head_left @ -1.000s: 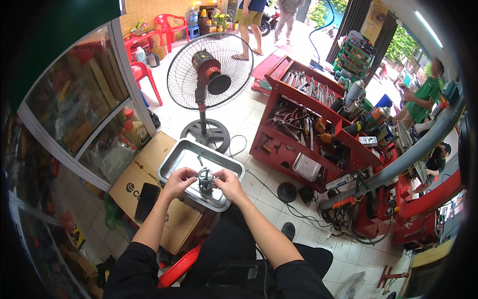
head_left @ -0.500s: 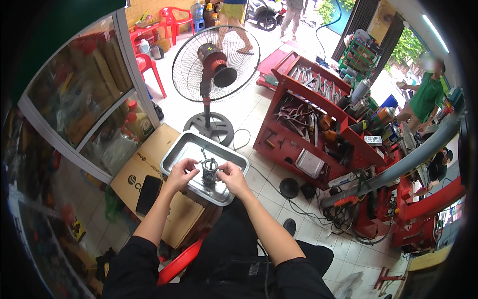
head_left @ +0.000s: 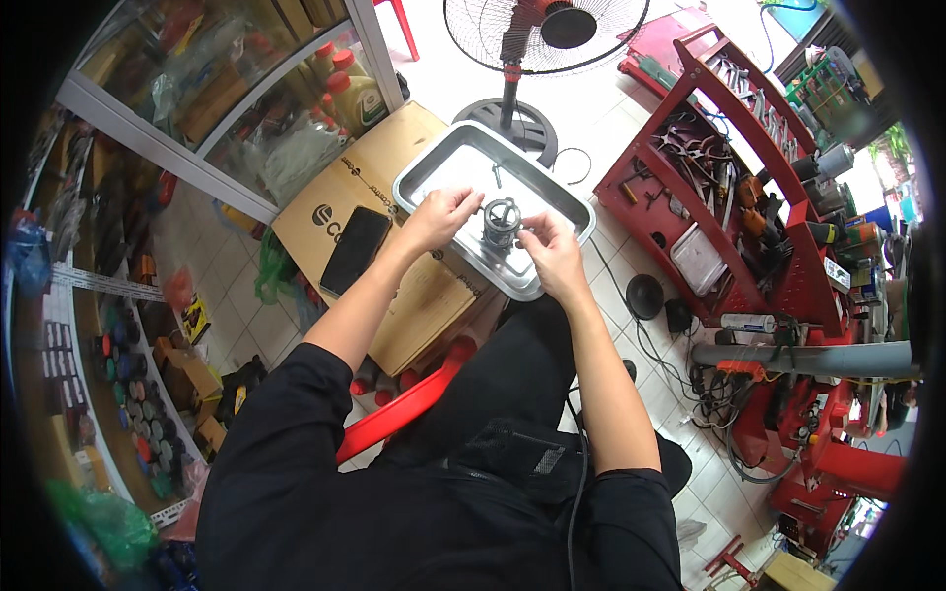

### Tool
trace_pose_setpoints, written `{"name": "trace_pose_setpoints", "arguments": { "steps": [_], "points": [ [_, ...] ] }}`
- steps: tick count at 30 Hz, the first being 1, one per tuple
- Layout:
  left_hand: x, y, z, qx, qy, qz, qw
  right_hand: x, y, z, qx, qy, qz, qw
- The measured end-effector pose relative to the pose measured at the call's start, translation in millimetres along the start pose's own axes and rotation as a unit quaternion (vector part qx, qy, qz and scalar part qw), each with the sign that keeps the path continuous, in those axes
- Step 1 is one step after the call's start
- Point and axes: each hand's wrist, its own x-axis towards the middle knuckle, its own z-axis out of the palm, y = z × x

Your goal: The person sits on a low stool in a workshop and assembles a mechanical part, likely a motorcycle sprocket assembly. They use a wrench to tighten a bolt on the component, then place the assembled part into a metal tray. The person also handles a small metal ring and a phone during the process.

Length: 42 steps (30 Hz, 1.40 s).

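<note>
A dark, cage-like cylindrical metal part (head_left: 502, 225) with a round ring on top stands upright in a shallow metal tray (head_left: 418, 165). My left hand (head_left: 441, 219) is on the part's left side, thumb and fingertips pinched together; anything between them is too small to make out. From the right, my right hand (head_left: 554, 254) has its thumb and fingers closed at the side of the part. Beyond the part, a small dark pin-like piece (head_left: 498, 176) lies on the tray floor.
The tray rests partly on a cardboard box (head_left: 394, 148), where a black phone (head_left: 357, 248) lies. Beyond it stands a fan (head_left: 512, 74). A red tool cart (head_left: 680, 197) holds pliers and wrenches at right. Glass-doored shelves (head_left: 187, 143) line the left. Cables (head_left: 645, 345) cross the floor.
My view has turned down and to the left, so the tray and hands appear farther right and higher. The left fingertips have come closer together. The metal part stays between my hands.
</note>
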Motion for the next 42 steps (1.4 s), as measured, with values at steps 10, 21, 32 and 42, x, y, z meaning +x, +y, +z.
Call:
{"name": "trace_pose_setpoints", "arguments": {
  "steps": [10,21,32,42],
  "points": [
    [-4.9,4.4,8.1,-0.235,0.017,0.04,0.971,-2.8,-12.7,-3.7,-0.066,0.003,0.037,0.997],
    [-6.9,-4.9,3.6,-0.264,-0.044,0.037,0.963,4.8,-4.0,2.0,-0.052,0.039,0.014,0.998],
    [-1.8,-5.6,10.0,-0.161,-0.001,-0.015,0.987,20.4,6.8,20.7,0.162,-0.06,0.022,0.985],
    [10.2,23.9,11.0,-0.261,0.104,0.006,0.96,33.5,-25.8,18.4,0.229,-0.066,-0.04,0.97]
  ]
}}
